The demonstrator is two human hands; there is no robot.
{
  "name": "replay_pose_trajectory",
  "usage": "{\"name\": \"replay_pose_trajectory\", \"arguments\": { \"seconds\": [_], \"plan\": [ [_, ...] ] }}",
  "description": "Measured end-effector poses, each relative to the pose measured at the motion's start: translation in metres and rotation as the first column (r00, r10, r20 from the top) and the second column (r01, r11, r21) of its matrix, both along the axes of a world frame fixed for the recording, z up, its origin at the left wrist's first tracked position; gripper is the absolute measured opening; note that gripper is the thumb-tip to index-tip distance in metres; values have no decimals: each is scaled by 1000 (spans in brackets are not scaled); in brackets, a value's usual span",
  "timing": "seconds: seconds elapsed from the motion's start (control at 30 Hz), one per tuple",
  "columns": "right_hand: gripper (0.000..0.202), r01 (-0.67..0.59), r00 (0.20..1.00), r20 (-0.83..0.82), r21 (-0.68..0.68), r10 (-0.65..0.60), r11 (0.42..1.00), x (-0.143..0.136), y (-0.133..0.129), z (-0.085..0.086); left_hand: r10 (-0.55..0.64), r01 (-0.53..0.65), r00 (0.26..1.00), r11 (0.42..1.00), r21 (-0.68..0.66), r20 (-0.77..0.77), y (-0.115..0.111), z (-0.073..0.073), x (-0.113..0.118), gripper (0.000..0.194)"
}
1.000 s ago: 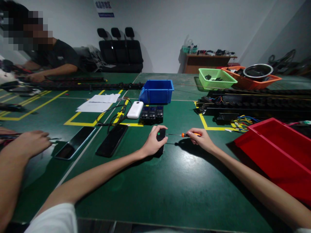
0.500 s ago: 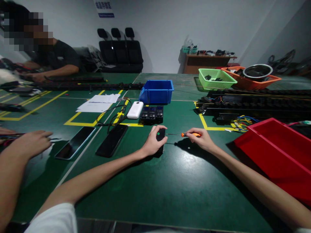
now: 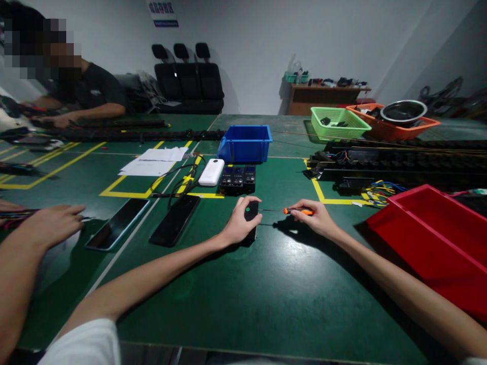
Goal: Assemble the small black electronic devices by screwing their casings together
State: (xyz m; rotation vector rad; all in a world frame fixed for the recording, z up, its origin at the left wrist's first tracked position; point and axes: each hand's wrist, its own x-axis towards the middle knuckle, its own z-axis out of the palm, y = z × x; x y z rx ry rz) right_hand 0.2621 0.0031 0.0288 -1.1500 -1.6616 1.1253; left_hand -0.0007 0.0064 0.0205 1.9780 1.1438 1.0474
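A blue bin (image 3: 248, 144) stands behind what looks like a power bank (image 3: 211, 172).

Two phones (image 3: 117, 223), one screwdriver (image 3: 299, 211)

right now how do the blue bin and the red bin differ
The blue bin looks smaller and sits farther away; the red bin is nearer and looks larger. The blue bin stands left of centre behind a white device, the red bin at the right edge. Both rest on the green table.

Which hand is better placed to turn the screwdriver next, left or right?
Probably right: the right hand grips the screwdriver, its shaft toward the black box, which the left hand holds.
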Motion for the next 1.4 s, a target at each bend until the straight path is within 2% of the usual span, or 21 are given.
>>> {"name": "replay_pose_trajectory", "arguments": {
  "seconds": [0.1, 0.2, 0.3, 0.4, 0.6, 0.8, 1.07, 1.27, 1.33, 1.4],
  "plan": [
    [27, -99, 980, -192, -251, 51, 963, -1, 2, 1, 3, -3, 1000, 1000, 1, -10, 0, 0, 0, 31],
    [30, -236, 934, -349, -455, 72, 859, 0, 4, 5, 4, -4, 1000, 1000, 8, -15, 0, 1, 1, 31],
    [29, -304, 920, -382, -551, 88, 777, 2, 5, 7, 1, -1, 1000, 1000, 22, -15, 0, 1, 1, 31],
    [28, -304, 927, -363, -586, 93, 751, 3, 6, 6, -2, 2, 1000, 1000, 28, -13, 0, 1, 1, 31],
    [31, -240, 953, -279, -474, 114, 847, 3, 7, -1, -6, 7, 1000, 1000, 16, -16, -1, 2, 1, 32],
    [38, -210, 974, -143, -304, 173, 929, 2, 6, 4, -11, 11, 1000, 1000, 17, -10, 0, 0, 0, 32],
    [43, -119, 993, 0, -100, 119, 988, 1, 5, 2, -6, 6, 1000, 1000, 11, -10, -1, 1, 0, 31],
    [29, -78, 996, 41, 91, 75, 993, -1, 2, 1, -1, 1, 1000, 1000, 16, -12, -1, 2, 1, 31],
    [27, -58, 998, 34, 91, 55, 994, -3, 0, 2, -4, 4, 1000, 1000, 16, -8, -1, 1, 0, 31],
    [29, -48, 999, -12, 8, 48, 999, -5, 0, 3, -6, 6, 1000, 1000, 15, -11, -1, 2, 0, 31]
  ]
}}
